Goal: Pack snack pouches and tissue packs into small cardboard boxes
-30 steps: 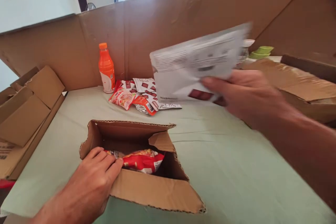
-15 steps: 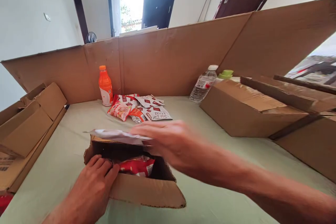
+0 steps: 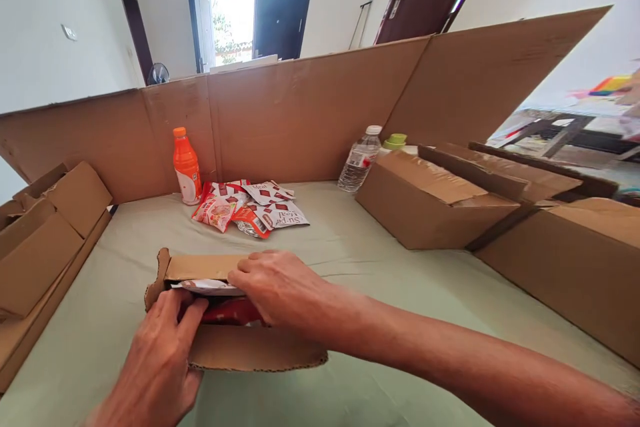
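Observation:
A small open cardboard box stands on the cloth in front of me. My right hand is closed on a white snack packet, which lies partly inside the box along its far wall. Below that packet a red packet shows in the box, partly covered by both hands. My left hand grips the box at its left end, fingers bent in over the opening; their tips are hidden. Farther back lies a pile of red and white snack packets.
Behind the pile stand an orange drink bottle and, to the right, a tilted clear water bottle. Larger cardboard boxes sit at the right, another open box at the left. A tall cardboard panel closes off the back.
My right hand has brought the white packet down from above the box into its opening. My left hand still holds the box's left end, its fingers shifted slightly. The view has turned right.

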Tool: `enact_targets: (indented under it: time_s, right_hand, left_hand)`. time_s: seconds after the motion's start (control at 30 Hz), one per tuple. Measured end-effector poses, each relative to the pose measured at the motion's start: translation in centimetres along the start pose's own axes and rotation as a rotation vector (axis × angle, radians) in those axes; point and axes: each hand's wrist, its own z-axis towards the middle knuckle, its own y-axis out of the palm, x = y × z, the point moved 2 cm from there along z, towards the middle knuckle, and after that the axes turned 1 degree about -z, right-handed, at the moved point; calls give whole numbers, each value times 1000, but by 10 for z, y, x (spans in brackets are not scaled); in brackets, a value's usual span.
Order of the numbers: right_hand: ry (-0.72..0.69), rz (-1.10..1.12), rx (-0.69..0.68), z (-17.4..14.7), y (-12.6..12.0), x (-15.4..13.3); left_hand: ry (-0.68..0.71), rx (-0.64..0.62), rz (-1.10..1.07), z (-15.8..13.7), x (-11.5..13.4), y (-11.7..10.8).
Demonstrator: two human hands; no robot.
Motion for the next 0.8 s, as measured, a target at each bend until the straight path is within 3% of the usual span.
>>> enact_targets:
  time_s: [0.33, 0.43, 0.53, 0.63, 0.8]
  right_hand:
    - [-31, -50, -134, 5, 10, 2]
    - [-65, 16, -152, 8, 15, 6]
    - [-134, 136, -140, 1, 21, 10]
    - [-189, 272, 2, -19, 24, 15]
    - [-123, 435, 363, -50, 12, 56]
  left_hand:
    - [31, 165, 151, -2, 8, -5]
    - [82, 51, 171, 7, 10, -4]
    - [140, -204, 161, 22, 11, -1]
    - [104, -393, 126, 33, 10, -2]
    - [155, -354, 39, 37, 7, -18]
